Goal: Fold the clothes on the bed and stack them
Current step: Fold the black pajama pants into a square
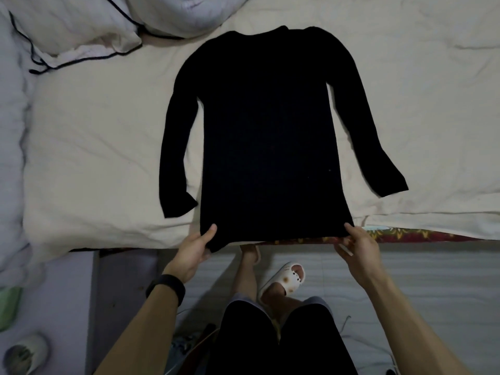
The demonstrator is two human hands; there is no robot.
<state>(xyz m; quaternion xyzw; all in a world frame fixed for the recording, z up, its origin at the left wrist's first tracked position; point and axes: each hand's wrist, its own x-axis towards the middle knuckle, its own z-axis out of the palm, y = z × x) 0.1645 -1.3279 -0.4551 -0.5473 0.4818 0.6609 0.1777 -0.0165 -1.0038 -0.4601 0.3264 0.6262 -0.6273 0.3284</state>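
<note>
A black long-sleeved top lies spread flat on the cream bed sheet, neck away from me, both sleeves angled outward. Its hem hangs slightly over the bed's near edge. My left hand pinches the hem's left corner, thumb on top of the cloth. My right hand pinches the hem's right corner in the same way. A dark band circles my left wrist.
A pale garment with dark piping and a grey pillow lie at the bed's far left. A grey quilt runs along the left edge. My legs and a white slipper are on the floor below.
</note>
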